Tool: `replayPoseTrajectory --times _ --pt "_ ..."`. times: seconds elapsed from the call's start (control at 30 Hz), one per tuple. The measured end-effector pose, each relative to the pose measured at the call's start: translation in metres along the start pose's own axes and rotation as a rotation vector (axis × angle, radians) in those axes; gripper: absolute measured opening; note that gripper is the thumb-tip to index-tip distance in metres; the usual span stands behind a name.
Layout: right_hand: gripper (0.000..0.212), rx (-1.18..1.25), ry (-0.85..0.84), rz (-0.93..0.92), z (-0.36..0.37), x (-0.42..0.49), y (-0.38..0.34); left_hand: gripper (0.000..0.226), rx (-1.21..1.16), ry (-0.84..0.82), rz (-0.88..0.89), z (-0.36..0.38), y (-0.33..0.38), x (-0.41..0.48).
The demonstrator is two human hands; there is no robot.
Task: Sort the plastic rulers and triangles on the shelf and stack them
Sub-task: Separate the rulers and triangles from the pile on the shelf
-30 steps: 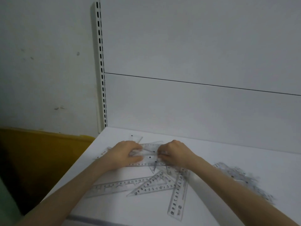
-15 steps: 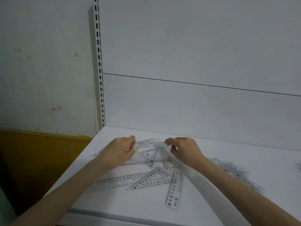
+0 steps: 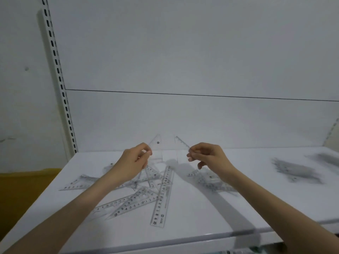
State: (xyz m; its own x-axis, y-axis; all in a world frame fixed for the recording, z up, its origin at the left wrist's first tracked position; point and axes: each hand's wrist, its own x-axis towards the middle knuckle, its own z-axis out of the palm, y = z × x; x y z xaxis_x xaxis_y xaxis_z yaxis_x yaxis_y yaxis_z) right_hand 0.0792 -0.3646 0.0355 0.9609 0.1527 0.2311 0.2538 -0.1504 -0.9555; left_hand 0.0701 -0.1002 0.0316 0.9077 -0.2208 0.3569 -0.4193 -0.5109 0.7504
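Far left, a slotted white metal upright (image 3: 55, 70) climbs the wall, with a dull yellow panel (image 3: 27, 182) low beside the white shelf (image 3: 275, 202). On the shelf's left part a clear plastic set square (image 3: 80, 182) lies flat, thin and glassy, its printed scale showing against the white.

The left hand (image 3: 133, 162) is up off the shelf, thumb and fingertips pinching a small transparent triangle (image 3: 157, 147) by its lower edge, point upward. It looks held on edge so the outline can be read. Below it lies the loose jumble of see-through rulers and triangles (image 3: 139, 197), criss-crossed and overlapping, and a long straight clear ruler (image 3: 162, 200) runs toward the near edge with bold black numerals.

Across a narrow gap, the right hand (image 3: 209, 155) pinches a second transparent triangle (image 3: 180, 149), graded edge slanting up and away. The two pieces stand side by side, apart, and my read is that they are being compared before being stacked as a pair.

Under the right forearm sits a small heap of clear pieces (image 3: 211, 180). Further right lie two grey, blurred bundles, one nearer (image 3: 293, 169) and one at the frame edge (image 3: 328, 158), possibly sorted stacks, though the blur hides that. Most of the sorting looks undone.
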Motion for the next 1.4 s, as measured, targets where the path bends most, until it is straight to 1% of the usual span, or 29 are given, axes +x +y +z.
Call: replayPoseTrajectory --times 0.1,0.17,0.2,0.27,0.3,0.37,0.43,0.47,0.5,0.53,0.57,0.6,0.63,0.67,0.7,0.77,0.83,0.9,0.97,1.07,1.1,1.13,1.17,1.2,1.23,1.3,1.33,1.37,1.4 --pt "0.008 0.007 0.005 0.020 -0.025 -0.021 -0.004 0.016 -0.080 -0.050 -0.009 0.022 0.011 0.011" --pt "0.007 -0.003 0.045 0.032 -0.041 -0.035 -0.005 0.019 -0.152 -0.093 -0.017 0.037 0.018 0.019" --pt "0.007 -0.018 0.085 0.033 -0.049 -0.041 -0.005 0.020 -0.174 -0.118 -0.017 0.044 0.021 0.023" --pt "0.008 -0.084 0.222 0.017 -0.065 -0.050 -0.001 0.025 -0.179 -0.152 -0.010 0.057 0.027 0.029" --pt "0.009 -0.144 0.310 0.006 -0.073 -0.053 0.003 0.027 -0.171 -0.157 -0.007 0.063 0.029 0.030" --pt "0.014 -0.347 0.455 -0.007 -0.087 -0.056 0.013 0.028 -0.108 -0.146 0.007 0.072 0.030 0.032" --pt "0.018 -0.600 0.506 -0.033 -0.093 -0.059 0.023 0.027 0.015 -0.138 0.036 0.075 0.027 0.031" --pt "0.020 -0.729 0.499 -0.085 -0.093 -0.059 0.029 0.026 0.067 -0.134 0.052 0.075 0.025 0.030" --pt "0.024 -0.850 0.452 -0.159 -0.092 -0.058 0.036 0.028 0.112 -0.125 0.072 0.074 0.022 0.029" --pt "0.028 -0.958 0.358 -0.207 -0.089 -0.056 0.042 0.030 0.157 -0.111 0.091 0.072 0.019 0.029" --pt "0.031 -1.041 0.226 -0.195 -0.086 -0.054 0.046 0.033 0.197 -0.095 0.103 0.071 0.015 0.028" --pt "0.034 -1.117 0.087 -0.135 -0.081 -0.052 0.048 0.034 0.227 -0.086 0.104 0.070 0.012 0.029" --pt "0.035 -1.183 -0.021 -0.087 -0.077 -0.050 0.050 0.036 0.247 -0.087 0.104 0.069 0.010 0.029" --pt "0.033 -1.223 -0.074 -0.054 -0.075 -0.048 0.051 0.037 0.263 -0.096 0.106 0.069 0.007 0.029" --pt "0.032 -1.203 -0.072 -0.047 -0.073 -0.047 0.051 0.037 0.273 -0.109 0.109 0.070 0.007 0.029" --pt "0.040 -1.064 0.040 -0.055 -0.071 -0.047 0.045 0.038 0.280 -0.138 0.118 0.074 0.008 0.027" --pt "0.042 -0.948 0.138 -0.127 -0.067 -0.049 0.036 0.039 0.286 -0.167 0.140 0.080 0.011 0.026" --pt "0.049 -0.896 0.100 -0.234 -0.060 -0.054 0.025 0.040 0.318 -0.191 0.196 0.089 0.017 0.026" --pt "0.055 -1.000 0.044 -0.375 -0.051 -0.058 0.022 0.040 0.310 -0.203 0.252 0.099 0.027 0.025" --pt "0.032 -1.121 0.084 -0.673 -0.049 -0.060 0.033 0.038 0.262 -0.221 0.311 0.109 0.042 0.024" --pt "0.028 -1.131 0.095 -0.717 -0.053 -0.060 0.035 0.037 0.260 -0.232 0.322 0.111 0.044 0.024" --pt "0.026 -1.143 0.115 -0.723 -0.059 -0.060 0.036 0.037 0.258 -0.240 0.322 0.110 0.044 0.024" --pt "0.025 -1.162 0.135 -0.705 -0.066 -0.059 0.038 0.038 0.255 -0.239 0.308 0.108 0.043 0.024" --pt "0.026 -1.193 0.154 -0.644 -0.073 -0.059 0.040 0.039 0.259 -0.229 0.283 0.104 0.040 0.023" --pt "0.029 -1.226 0.150 -0.544 -0.078 -0.058 0.043 0.038 0.269 -0.210 0.254 0.098 0.036 0.022" --pt "0.037 -1.309 0.058 -0.304 -0.083 -0.057 0.051 0.033 0.319 -0.161 0.195 0.082 0.021 0.016" --pt "0.037 -1.369 -0.015 -0.214 -0.084 -0.055 0.055 0.030 0.358 -0.134 0.167 0.070 0.012 0.012" --pt "0.038 -1.432 -0.070 -0.182 -0.084 -0.054 0.057 0.028 0.401 -0.108 0.138 0.056 0.002 0.008" --pt "0.045 -1.471 -0.113 -0.172 -0.082 -0.053 0.054 0.026 0.440 -0.083 0.102 0.041 -0.008 0.004"
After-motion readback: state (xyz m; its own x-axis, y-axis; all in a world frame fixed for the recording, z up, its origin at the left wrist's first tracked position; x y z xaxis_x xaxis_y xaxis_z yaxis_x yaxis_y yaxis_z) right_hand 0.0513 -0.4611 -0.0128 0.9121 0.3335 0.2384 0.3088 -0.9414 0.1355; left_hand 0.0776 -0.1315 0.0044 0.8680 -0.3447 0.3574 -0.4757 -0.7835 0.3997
